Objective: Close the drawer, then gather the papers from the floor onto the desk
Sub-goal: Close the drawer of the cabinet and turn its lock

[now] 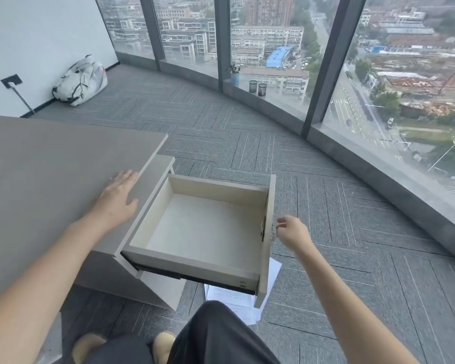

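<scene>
The desk (50, 164) fills the left of the view. The drawer (200, 227) stands fully pulled out from under its right edge, empty, its travel axis running from the desk toward the right. The front panel (269, 237) faces right. The papers (243, 300) lie on the floor under the drawer's near corner. The left hand (118, 198) rests flat and open on the desk. The right hand (292, 231), nearer the panel, has its fingers loosely curled at the key (273, 232); actual contact cannot be confirmed. Closing likely requires a leftward push.

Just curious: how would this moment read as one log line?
pale wooden drawer: open, empty | right hand: at its front | left hand: flat on grey desk | white papers: on floor
</scene>
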